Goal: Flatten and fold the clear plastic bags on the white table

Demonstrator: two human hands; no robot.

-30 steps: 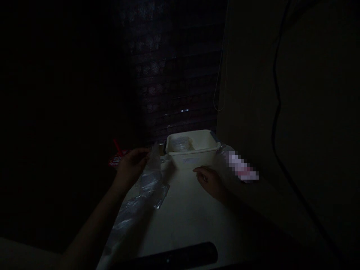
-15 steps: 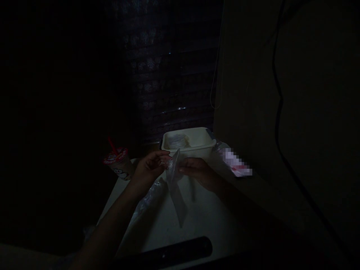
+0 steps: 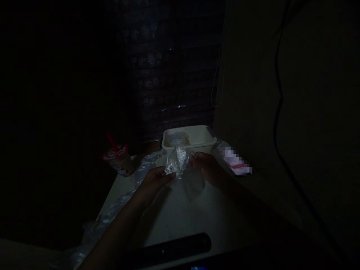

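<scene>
Above a pale table, both my hands hold a clear plastic bag (image 3: pixel 177 162), its shiny, crinkled upper part spread between them. My left hand (image 3: pixel 153 182) pinches its left edge, thumb on the near side. My right hand (image 3: pixel 207 167) has its fingers closed on the right edge. A thin translucent part hangs below, towards the tabletop. Just beyond the bag stands a white plastic tub (image 3: pixel 201 138). Inside the tub, at the left, lies clear plastic wrapping (image 3: pixel 177 138). Darkness hides the detail of my fingertips.
A cup with a red lid and straw (image 3: pixel 120 161) stands at the table's left edge. Crumpled clear plastic (image 3: pixel 118 204) runs along that side under my left forearm. A package (image 3: pixel 236 163) with blurred print lies at right. A dark bar (image 3: pixel 174 247) lies in front.
The bag has turned from edge-on to spread out, its crinkled face now showing. My left hand has moved slightly down, my right hand slightly right. More crumpled plastic shows at left.
</scene>
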